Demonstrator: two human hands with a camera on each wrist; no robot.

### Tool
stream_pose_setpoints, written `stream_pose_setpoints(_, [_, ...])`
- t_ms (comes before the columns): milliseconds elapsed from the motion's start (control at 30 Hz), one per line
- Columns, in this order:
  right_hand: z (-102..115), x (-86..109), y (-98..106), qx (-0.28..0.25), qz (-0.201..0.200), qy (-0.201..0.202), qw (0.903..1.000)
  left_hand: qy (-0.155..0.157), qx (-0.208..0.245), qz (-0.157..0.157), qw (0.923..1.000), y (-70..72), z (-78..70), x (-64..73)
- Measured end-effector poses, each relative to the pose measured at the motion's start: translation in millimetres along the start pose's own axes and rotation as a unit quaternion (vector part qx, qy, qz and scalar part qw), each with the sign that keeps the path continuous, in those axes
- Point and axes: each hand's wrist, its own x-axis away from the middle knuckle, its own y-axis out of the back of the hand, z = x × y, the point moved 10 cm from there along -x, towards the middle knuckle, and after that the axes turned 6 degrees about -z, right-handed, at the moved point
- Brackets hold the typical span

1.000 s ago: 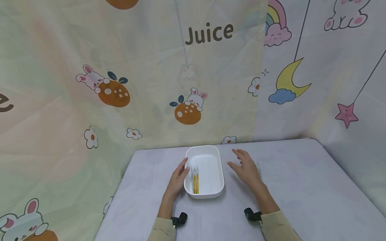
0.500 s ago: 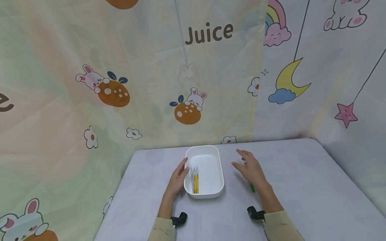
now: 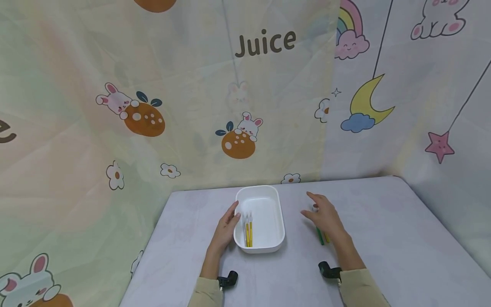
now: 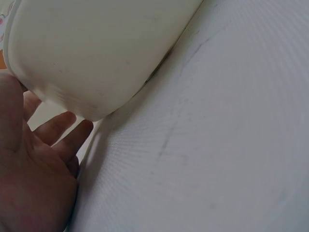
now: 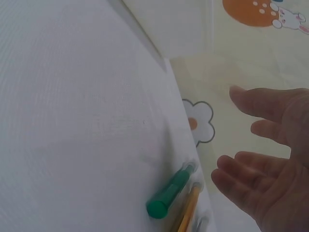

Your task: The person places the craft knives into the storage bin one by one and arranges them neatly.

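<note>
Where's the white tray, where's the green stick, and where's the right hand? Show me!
White tray (image 3: 267,221): head view, on its bare inside floor.
Green stick (image 5: 170,194): right wrist view, middle of its green body.
Right hand (image 3: 326,215): head view, back of the hand.

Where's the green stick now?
Head view: the green stick lies right of the white tray, partly hidden by the right hand, beside a yellow one.
</note>
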Motion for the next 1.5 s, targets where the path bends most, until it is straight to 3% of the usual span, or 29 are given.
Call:
stream_pose_setpoints(433, [-11.8,1.5,-8.5,0.016,0.036,-0.014,0.9991,0.0,0.008,0.004,1.0,-0.8,0.1,-0.7])
stream_pose_setpoints(800, [-6.8,5.7,-10.7,0.034,0.044,-0.013,0.9983,-0.002,0.003,0.001,1.0,0.1,-1.2,-0.6])
stream_pose_setpoints(1200, [-1.8,7.0,-21.6,0.102,0.055,0.018,0.9931,0.001,0.013,0.002,0.9999,-0.2,0.9,-1.4])
stream_pose_setpoints(1500, [-3.5,10.7,-27.8,0.12,0.075,0.002,0.99,0.001,0.018,0.006,0.9998,-0.9,1.1,-1.5])
